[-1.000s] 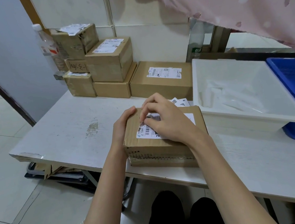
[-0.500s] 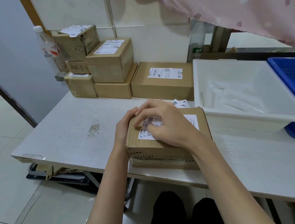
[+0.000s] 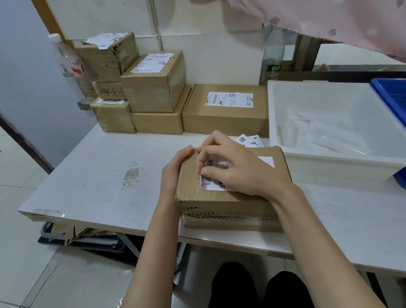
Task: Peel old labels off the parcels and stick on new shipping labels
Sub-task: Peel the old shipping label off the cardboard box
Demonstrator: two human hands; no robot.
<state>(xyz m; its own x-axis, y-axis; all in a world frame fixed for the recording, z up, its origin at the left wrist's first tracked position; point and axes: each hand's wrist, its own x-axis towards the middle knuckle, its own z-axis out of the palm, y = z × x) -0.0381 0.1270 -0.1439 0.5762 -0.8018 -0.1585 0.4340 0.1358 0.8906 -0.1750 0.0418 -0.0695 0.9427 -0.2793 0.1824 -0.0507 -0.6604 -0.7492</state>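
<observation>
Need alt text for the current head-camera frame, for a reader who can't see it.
A person's right hand pinches the lifted left edge of a white printed shipping label on a brown cardboard parcel, while the left hand grips the parcel's left end. Behind, stacked brown cardboard boxes stand beside a white plastic tub.

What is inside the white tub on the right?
The white tub holds pale, translucent strips or bags, too washed out to identify. Nothing else shows inside.

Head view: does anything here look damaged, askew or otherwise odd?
Yes. The label on the top-left stacked box is crumpled and hangs over its edge. The table has a scuffed patch and a chipped front-left corner. Flattened cardboard lies underneath.
</observation>
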